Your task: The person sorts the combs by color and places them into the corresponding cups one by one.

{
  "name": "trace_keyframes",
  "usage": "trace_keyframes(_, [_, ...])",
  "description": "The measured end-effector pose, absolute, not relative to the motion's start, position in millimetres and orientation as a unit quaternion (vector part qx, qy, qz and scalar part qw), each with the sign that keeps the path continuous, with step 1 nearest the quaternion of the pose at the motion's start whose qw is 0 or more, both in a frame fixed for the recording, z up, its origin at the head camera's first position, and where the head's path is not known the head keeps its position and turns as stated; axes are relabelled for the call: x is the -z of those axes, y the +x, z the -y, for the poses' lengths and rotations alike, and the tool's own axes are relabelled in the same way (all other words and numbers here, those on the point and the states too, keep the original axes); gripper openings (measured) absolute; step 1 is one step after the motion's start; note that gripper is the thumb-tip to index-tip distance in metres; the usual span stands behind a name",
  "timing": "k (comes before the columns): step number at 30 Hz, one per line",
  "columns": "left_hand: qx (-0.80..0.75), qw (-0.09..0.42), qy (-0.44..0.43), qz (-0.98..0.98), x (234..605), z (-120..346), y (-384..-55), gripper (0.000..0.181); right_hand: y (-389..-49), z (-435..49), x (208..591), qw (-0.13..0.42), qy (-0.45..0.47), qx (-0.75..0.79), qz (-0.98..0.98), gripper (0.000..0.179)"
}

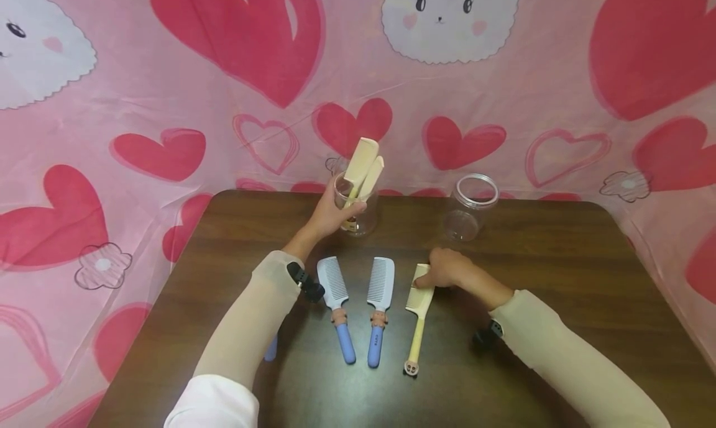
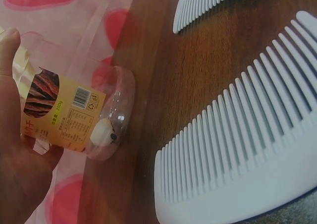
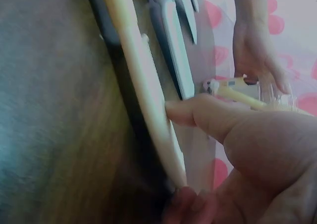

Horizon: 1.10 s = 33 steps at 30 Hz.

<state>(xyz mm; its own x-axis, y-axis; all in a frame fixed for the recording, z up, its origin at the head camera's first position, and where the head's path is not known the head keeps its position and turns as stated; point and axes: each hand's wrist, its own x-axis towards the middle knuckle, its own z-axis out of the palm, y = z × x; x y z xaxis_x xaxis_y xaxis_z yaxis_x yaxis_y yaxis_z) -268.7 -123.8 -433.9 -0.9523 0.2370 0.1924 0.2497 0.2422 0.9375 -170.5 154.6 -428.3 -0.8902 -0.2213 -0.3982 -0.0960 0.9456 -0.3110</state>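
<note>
My left hand [image 1: 329, 215] holds a clear plastic jar [image 1: 366, 223] at the table's back edge, its thumb near the rim. Two pale yellow combs [image 1: 361, 161] stand tilted in that jar, heads above the rim. A printed label [image 2: 69, 117] shows on its side in the left wrist view. By its head, my right hand [image 1: 449, 269] pinches another yellow comb [image 1: 416, 341], whose handle points toward the front with a small round figure at its end. In the right wrist view, the thumb and fingertips meet this comb [image 3: 148, 85] at its head.
Two blue combs [image 1: 333, 282] [image 1: 381, 285] lie side by side between the arms. Another blue handle [image 1: 271, 350] pokes out from under the left forearm. A second clear jar [image 1: 463, 223], lidless, stands at the back right. Behind the table hangs a pink heart-patterned cloth [image 1: 358, 80].
</note>
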Motion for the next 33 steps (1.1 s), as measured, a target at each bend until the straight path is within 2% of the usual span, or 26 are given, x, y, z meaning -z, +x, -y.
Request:
trace_keyframes(5, [0.595, 0.003, -0.153, 0.789, 431.6, 124.2, -268.3, 0.086, -178.0, -155.4, 426.0, 0.239, -0.097, 0.154, -0.954, 0.039])
trace_keyframes(13, [0.590, 0.000, -0.146, 0.794, 430.8, 124.3, -266.1, 0.086, -182.0, -159.0, 428.6, 0.228, -0.098, 0.192, -0.949, 0.029])
trace_keyframes(22, [0.585, -0.006, -0.140, 0.799, 425.0, 124.0, -263.4, 0.086, -184.6, -174.5, 424.8, 0.281, -0.129, 0.310, -0.899, 0.021])
trace_keyframes(28, [0.584, -0.005, -0.139, 0.800, 429.2, 123.9, -265.5, 0.086, -185.9, -187.4, 414.7, 0.328, -0.130, 0.390, -0.851, 0.026])
trace_keyframes(33, [0.582, -0.008, -0.138, 0.801, 429.2, 125.1, -265.5, 0.087, -184.7, -203.0, 396.1, 0.344, -0.124, 0.443, -0.819, 0.031])
